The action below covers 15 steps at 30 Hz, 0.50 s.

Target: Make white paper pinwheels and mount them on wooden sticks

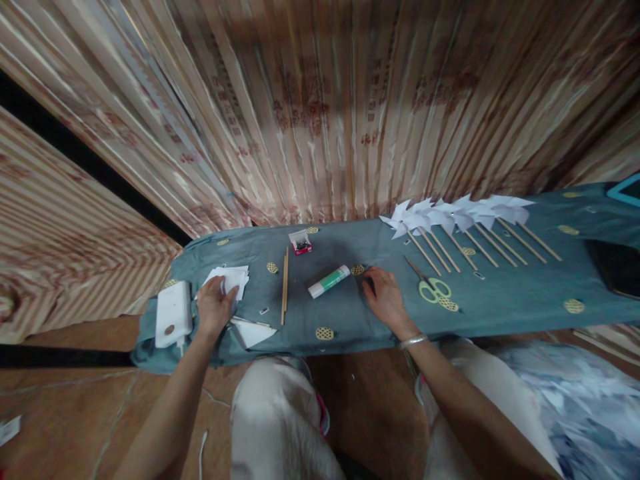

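Observation:
My left hand (pixel 216 308) rests on a small stack of white paper (pixel 239 277), thumb and fingers apart; its fingertips are partly hidden. Just below lies a folded white paper piece with a pencil-like stick (pixel 257 332). On the cloth, my right hand (pixel 385 297) is loosely curved and holds nothing, its thumb apart from the fingers. To its left lies a green-and-white glue stick (pixel 329 281). Scissors with pale green handles (pixel 434 289) are on its right. Two thin wooden sticks (pixel 285 287) lie between my hands, near a small open red box (pixel 301 244) of dark pins.
A row of several white paper pinwheels (pixel 463 215) on sticks lies at the back right. A white power bank (pixel 173 315) with a cable sits at the left end. A dark phone (pixel 615 267) and a blue-edged object (pixel 625 190) are far right. A curtain hangs behind the cloth-covered table (pixel 360 320).

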Each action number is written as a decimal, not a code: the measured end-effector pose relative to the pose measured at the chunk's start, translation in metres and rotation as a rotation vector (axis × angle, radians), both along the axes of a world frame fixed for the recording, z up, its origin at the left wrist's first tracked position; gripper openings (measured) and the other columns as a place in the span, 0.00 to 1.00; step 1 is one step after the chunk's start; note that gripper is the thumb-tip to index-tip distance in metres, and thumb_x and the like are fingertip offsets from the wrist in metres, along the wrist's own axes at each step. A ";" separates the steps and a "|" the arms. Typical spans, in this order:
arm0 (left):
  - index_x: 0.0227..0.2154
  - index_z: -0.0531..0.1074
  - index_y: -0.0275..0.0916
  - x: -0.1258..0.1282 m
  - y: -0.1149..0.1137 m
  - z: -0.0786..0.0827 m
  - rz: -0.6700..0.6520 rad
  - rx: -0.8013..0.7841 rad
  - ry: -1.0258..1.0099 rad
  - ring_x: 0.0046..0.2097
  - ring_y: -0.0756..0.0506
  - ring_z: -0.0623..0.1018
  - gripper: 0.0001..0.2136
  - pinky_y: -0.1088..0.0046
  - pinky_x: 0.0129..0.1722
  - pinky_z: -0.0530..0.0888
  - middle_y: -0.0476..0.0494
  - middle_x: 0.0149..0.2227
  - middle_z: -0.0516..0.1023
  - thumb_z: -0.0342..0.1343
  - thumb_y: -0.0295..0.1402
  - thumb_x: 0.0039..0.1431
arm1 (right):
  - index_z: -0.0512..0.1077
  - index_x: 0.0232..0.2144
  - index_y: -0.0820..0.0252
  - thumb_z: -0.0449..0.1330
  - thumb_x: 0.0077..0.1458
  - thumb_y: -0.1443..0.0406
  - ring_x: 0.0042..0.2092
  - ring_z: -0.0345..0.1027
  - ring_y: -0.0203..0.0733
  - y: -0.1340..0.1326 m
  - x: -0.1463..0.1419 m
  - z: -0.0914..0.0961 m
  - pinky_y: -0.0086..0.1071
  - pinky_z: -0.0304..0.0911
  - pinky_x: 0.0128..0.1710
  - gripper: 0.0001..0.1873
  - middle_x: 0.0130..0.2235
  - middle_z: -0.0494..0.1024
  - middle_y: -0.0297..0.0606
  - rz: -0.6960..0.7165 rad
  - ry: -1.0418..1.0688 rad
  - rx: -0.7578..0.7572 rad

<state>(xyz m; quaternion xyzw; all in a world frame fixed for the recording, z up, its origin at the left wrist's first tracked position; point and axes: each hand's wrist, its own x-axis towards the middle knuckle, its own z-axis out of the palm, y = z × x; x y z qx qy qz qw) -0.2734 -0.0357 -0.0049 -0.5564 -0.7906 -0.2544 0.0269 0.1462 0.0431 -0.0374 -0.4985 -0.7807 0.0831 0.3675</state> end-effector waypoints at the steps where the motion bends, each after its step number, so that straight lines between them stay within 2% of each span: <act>1: 0.47 0.71 0.34 0.001 0.000 0.000 0.007 -0.003 0.000 0.59 0.31 0.69 0.22 0.49 0.62 0.63 0.28 0.55 0.73 0.50 0.45 0.57 | 0.72 0.42 0.63 0.51 0.61 0.67 0.50 0.69 0.53 0.000 0.000 0.000 0.48 0.62 0.53 0.11 0.46 0.78 0.52 -0.001 0.002 -0.002; 4: 0.47 0.72 0.33 0.004 0.000 0.002 0.036 -0.002 -0.015 0.60 0.30 0.68 0.23 0.47 0.61 0.63 0.26 0.56 0.72 0.50 0.45 0.56 | 0.72 0.41 0.62 0.50 0.61 0.67 0.49 0.70 0.53 0.000 0.000 0.002 0.49 0.62 0.53 0.11 0.46 0.78 0.52 -0.004 0.008 -0.004; 9: 0.46 0.73 0.36 0.009 0.000 0.005 0.042 0.006 -0.042 0.59 0.31 0.69 0.20 0.48 0.61 0.64 0.30 0.55 0.74 0.49 0.44 0.57 | 0.71 0.41 0.60 0.50 0.61 0.67 0.49 0.70 0.53 -0.001 -0.001 0.002 0.49 0.62 0.53 0.11 0.45 0.78 0.50 -0.007 0.015 -0.010; 12: 0.45 0.74 0.34 0.008 0.000 0.009 0.028 0.010 -0.072 0.57 0.31 0.72 0.22 0.49 0.60 0.65 0.28 0.52 0.76 0.49 0.45 0.56 | 0.71 0.41 0.59 0.50 0.61 0.67 0.49 0.70 0.52 -0.001 -0.001 0.002 0.48 0.61 0.54 0.11 0.45 0.78 0.49 -0.005 0.016 -0.014; 15: 0.43 0.74 0.32 0.006 0.000 0.015 0.028 0.013 -0.119 0.51 0.32 0.76 0.23 0.51 0.55 0.71 0.27 0.46 0.78 0.50 0.46 0.54 | 0.71 0.41 0.60 0.50 0.61 0.67 0.49 0.69 0.53 0.000 0.000 0.002 0.48 0.61 0.53 0.11 0.45 0.78 0.50 -0.002 0.019 -0.018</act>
